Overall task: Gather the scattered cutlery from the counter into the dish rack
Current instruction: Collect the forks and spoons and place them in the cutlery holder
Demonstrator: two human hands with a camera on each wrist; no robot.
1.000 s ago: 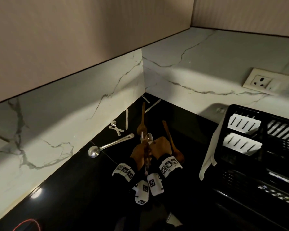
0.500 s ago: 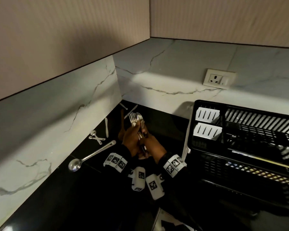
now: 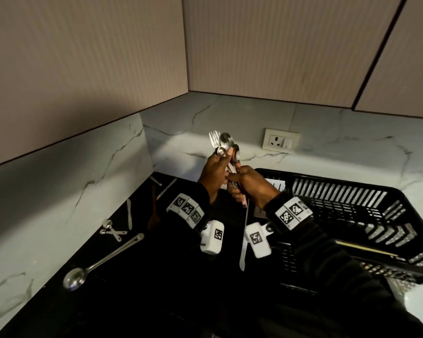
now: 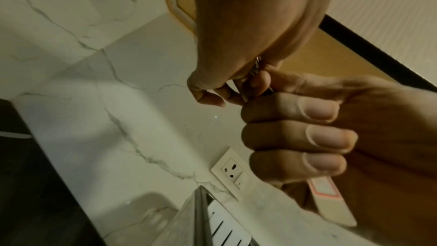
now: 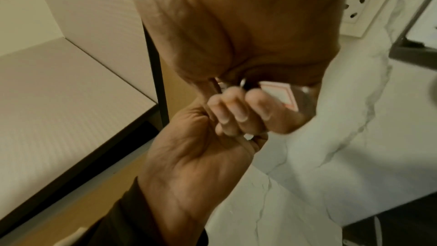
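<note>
Head view: both hands raised together over the black counter [image 3: 122, 301], near the left end of the black dish rack [image 3: 347, 206]. Left hand [image 3: 214, 175] curled round the upper part of a bunch of cutlery [image 3: 224, 146], fork tines and spoon bowls sticking up above the fingers against the marble wall. Right hand [image 3: 252, 187] just below and touching the left, fingers wrapped round the handles of the same bunch. Cutlery is held in the air, not in the rack. On the counter: a long ladle [image 3: 100, 262] at lower left, small measuring spoons [image 3: 111, 230] beside the wall, a knife [image 3: 130, 213] behind them, a wooden spoon [image 3: 154, 213] partly behind the left sleeve, two more pieces in the corner. A wall socket [image 3: 280, 142] sits above the rack. Left wrist view: left hand [image 4: 248, 31] fills the top, right hand [image 4: 331, 132] at right, its fingers [image 4: 295, 137] closed tight on the handles; one handle end with a red-edged label [image 4: 327, 192] pokes out below; rack corner at the bottom edge. Right wrist view: right hand [image 5: 241, 25] on top, left hand [image 5: 208, 149] below with fingers curled, the labelled handle [image 5: 281, 93] between them; metal bits barely visible, likely the other handles
</note>
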